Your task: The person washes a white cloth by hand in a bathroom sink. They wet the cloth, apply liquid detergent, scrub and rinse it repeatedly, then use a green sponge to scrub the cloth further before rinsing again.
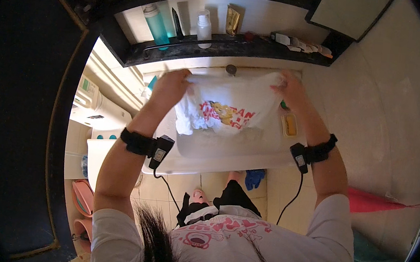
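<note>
Above a white sink basin (206, 165), a white garment (233, 95) with a red and yellow print hangs stretched between both my hands. My left hand (176, 85) pinches it at one upper corner. At the opposite corner my right hand (289, 87) grips it, slightly blurred. The cloth's lower left part is bunched and brightly lit; its lower edge reaches down into the basin. A soap dish (289, 125) with a yellow bar lies on the rim beside my right forearm. Behind the cloth a round dark cap (231, 70) shows.
A dark shelf (241, 48) ahead bears a teal bottle (157, 27), a white pump bottle (204, 30) and other small items. White containers (97, 105) stand at left. A red cloth (375, 202) hangs at right, and a blue cloth (254, 178) shows below the basin.
</note>
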